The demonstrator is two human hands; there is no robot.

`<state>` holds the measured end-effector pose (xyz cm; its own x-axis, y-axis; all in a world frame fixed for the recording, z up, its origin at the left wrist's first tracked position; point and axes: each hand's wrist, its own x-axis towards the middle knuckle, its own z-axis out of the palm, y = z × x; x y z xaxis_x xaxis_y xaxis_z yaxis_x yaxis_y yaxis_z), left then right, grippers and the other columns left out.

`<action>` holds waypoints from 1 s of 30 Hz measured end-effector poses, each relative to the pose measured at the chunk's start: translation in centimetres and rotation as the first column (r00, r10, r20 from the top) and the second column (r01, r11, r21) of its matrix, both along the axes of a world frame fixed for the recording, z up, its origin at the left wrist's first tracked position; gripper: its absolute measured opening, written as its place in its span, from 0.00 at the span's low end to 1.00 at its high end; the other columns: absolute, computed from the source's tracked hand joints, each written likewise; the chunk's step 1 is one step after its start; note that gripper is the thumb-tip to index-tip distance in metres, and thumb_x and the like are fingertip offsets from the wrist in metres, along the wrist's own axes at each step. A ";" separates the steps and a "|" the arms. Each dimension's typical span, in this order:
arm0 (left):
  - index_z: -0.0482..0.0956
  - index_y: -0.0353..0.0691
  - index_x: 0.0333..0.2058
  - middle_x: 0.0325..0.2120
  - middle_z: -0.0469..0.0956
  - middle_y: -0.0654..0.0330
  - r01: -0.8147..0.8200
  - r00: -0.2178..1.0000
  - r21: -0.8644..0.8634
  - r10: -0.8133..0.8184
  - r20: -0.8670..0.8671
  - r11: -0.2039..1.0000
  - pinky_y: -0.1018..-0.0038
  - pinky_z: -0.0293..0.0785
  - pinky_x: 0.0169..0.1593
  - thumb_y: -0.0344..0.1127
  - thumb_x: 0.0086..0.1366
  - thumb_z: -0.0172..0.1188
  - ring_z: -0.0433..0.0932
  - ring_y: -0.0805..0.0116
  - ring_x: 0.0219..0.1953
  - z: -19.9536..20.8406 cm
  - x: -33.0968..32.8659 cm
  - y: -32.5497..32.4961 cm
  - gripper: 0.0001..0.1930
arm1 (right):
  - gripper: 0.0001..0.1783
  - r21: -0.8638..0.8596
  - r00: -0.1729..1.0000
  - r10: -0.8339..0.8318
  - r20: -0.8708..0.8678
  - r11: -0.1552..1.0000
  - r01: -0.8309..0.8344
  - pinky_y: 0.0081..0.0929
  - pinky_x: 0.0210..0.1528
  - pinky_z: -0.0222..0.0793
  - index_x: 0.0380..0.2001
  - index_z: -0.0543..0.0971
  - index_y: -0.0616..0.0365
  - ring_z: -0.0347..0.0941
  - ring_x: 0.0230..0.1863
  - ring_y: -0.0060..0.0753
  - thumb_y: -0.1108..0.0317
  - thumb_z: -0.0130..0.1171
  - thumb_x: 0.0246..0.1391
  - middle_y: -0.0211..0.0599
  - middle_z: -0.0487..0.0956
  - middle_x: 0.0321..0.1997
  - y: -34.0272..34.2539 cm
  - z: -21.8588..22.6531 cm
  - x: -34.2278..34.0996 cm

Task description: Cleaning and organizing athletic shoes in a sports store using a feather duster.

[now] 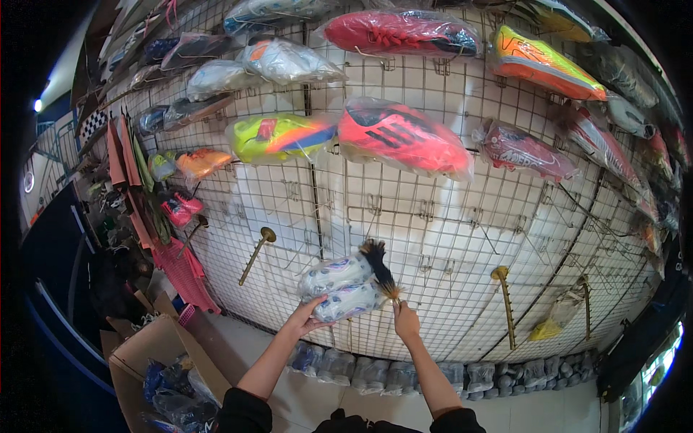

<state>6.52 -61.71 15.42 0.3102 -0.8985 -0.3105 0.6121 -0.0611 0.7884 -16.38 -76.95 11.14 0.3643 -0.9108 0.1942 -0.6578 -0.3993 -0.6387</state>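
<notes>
My left hand (310,318) grips a pair of white shoes with blue and purple marks (349,300), wrapped in clear plastic, from their lower left side. The shoes are held one above the other in front of the wire grid wall. My right hand (406,322) is closed around the handle of a feather duster (375,258). Its dark bristles point up and lie against the right end of the wrapped shoes; near the hand they turn tan.
Bagged sports shoes, among them a pink one (401,137) and a yellow-orange one (545,63), hang on the wire grid (404,209). Metal display arms (507,310) stick out from it. Several bagged dark items (372,374) line the floor. A cardboard box (155,339) stands lower left.
</notes>
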 end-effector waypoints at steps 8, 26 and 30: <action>0.49 0.38 0.56 0.49 0.63 0.45 -0.006 1.000 0.032 0.006 0.012 0.999 0.55 0.76 0.43 0.39 0.51 0.65 0.71 0.51 0.47 0.3 -0.7 -1.0 0.40 | 0.24 0.050 0.998 0.052 -0.026 0.997 -0.051 0.46 0.36 0.69 0.32 0.73 0.65 0.73 0.32 0.59 0.52 0.39 0.58 0.61 0.75 0.27 -4.4 -7.4 -0.8; 0.55 0.42 0.58 0.54 0.62 0.51 0.066 0.995 0.025 -0.064 -0.072 0.998 0.48 0.62 0.54 0.67 0.58 0.37 0.63 0.49 0.55 2.1 -1.2 -0.4 0.39 | 0.11 -0.124 0.901 0.326 0.286 0.945 -0.302 0.48 0.20 0.59 0.31 0.63 0.61 0.68 0.21 0.59 0.63 0.44 0.58 0.54 0.70 0.17 10.3 -3.1 0.9; 0.62 0.39 0.52 0.50 0.68 0.55 0.058 0.998 0.011 -0.057 -0.024 0.998 0.51 0.65 0.54 0.52 0.67 0.33 0.68 0.53 0.52 2.1 -1.8 -0.1 0.26 | 0.11 -0.299 0.956 0.292 0.005 0.913 -0.277 0.43 0.18 0.63 0.29 0.65 0.57 0.71 0.19 0.50 0.60 0.48 0.56 0.44 0.73 0.20 10.4 1.4 1.3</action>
